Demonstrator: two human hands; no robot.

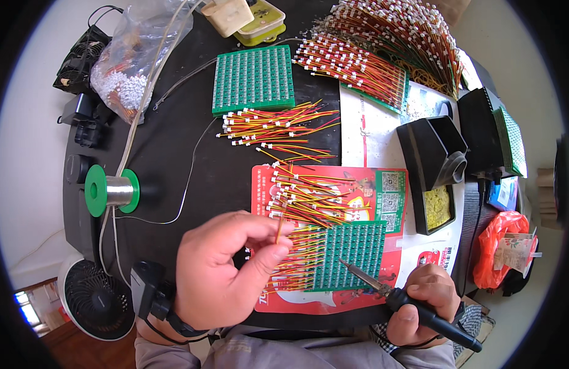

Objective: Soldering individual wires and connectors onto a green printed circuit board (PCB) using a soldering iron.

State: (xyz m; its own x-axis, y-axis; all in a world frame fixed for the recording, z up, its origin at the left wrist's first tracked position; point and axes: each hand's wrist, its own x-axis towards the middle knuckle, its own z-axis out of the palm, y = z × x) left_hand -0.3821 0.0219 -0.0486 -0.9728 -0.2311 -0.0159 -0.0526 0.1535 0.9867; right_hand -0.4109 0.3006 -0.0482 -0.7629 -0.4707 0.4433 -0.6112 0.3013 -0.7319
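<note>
My right hand [424, 301] is wrapped round a black-handled soldering iron [392, 295], its metal tip pointing left over a green circuit board panel [352, 255]. Rows of red, yellow and dark wires run out from that panel's left side. Above those wires, my left hand [229, 264] pinches a thin wire lead [280, 229] between thumb and fingertips; the lead's lower end is hidden by the fingers. Just beyond the panel lies a loose bunch of wires with white plugs [309, 195], on a red printed sheet [395, 184].
Farther back are a stack of green panels [253, 80], more plugged wires [266, 126] and wired panels [364, 71]. Left stands a green solder spool [118, 190], near a clear bag [127, 80] and fan [100, 301]. A black iron stand [426, 147] with yellow sponge is at right.
</note>
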